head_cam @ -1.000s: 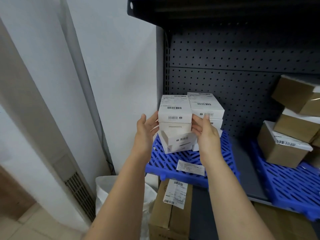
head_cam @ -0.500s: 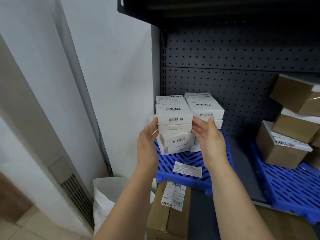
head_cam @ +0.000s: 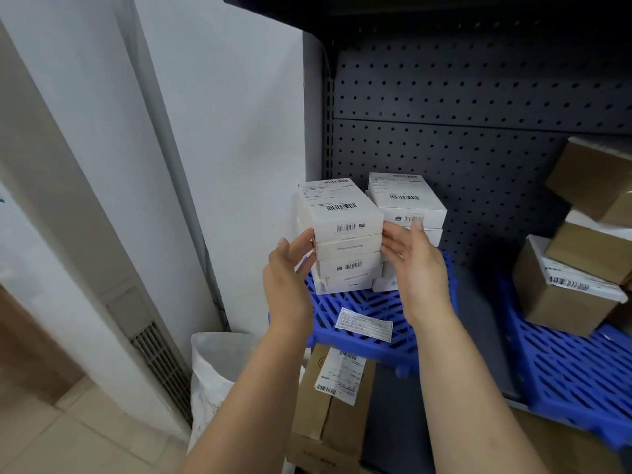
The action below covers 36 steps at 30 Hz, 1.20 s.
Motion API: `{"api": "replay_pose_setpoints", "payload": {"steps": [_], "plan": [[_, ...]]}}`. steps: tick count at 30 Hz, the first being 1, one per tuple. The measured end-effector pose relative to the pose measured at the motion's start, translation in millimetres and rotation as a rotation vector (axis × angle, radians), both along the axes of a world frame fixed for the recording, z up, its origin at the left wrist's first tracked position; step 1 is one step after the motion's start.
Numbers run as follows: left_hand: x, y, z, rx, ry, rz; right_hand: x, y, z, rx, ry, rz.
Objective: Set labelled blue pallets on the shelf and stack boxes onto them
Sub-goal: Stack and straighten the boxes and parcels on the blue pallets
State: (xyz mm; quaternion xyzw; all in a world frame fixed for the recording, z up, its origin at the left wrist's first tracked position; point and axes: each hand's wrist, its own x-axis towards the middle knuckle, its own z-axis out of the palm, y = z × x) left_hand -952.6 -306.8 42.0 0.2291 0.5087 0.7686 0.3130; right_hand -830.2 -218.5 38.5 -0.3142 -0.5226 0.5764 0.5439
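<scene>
A blue pallet (head_cam: 362,302) with a white paper label (head_cam: 363,325) on its front lies on the dark shelf (head_cam: 478,323). On it stand two stacks of white boxes with barcodes: a front-left stack (head_cam: 342,248) and a stack behind it to the right (head_cam: 407,203). My left hand (head_cam: 290,271) presses the left side of the front stack with its fingers spread. My right hand (head_cam: 415,261) lies flat against the stack's right side, between the two stacks. The lowest boxes sit slightly askew.
A second blue pallet (head_cam: 574,367) at the right carries several brown cardboard boxes (head_cam: 564,289). Below the shelf edge stands a brown carton (head_cam: 325,415) with a shipping label, beside a white sack (head_cam: 212,367). A white wall (head_cam: 222,131) borders the shelf on the left.
Both hands have slid slightly down and closed in on the sides of the front stack. The top boxes now sit more in line. The camera has come closer.
</scene>
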Motion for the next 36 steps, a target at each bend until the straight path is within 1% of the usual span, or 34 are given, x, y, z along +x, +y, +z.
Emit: {"api": "replay_pose_setpoints", "payload": {"steps": [3,5,9,14,19,22,25,36], "plan": [[0.9,-1.2,-1.8,-0.007,0.008,0.025,2.6,3.2,-1.8,0.003,-0.005,0.024],[-0.2,-1.5,-3.7,-0.007,-0.026,0.046,4.9,5.5,-3.5,0.0,-0.013,0.038],[2.8,0.7,-13.3,-0.031,-0.079,0.086,7.4,7.3,-9.6,-0.035,-0.051,-0.04],[10.8,4.4,-20.0,-0.028,-0.094,0.059,7.4,7.6,-12.3,-0.069,-0.032,-0.011],[-0.5,12.3,-24.7,-0.001,-0.116,-0.003,9.2,4.8,-12.9,-0.108,0.055,0.058],[-4.6,14.3,-27.7,0.005,-0.139,-0.022,8.4,3.4,-12.9,-0.106,0.079,0.045],[-1.7,13.4,-26.2,0.01,-0.157,-0.023,8.7,3.9,-13.1,-0.095,0.057,0.033],[2.6,9.7,-27.9,-0.001,-0.104,-0.083,16.5,2.5,-18.9,-0.103,0.072,-0.052]]}}
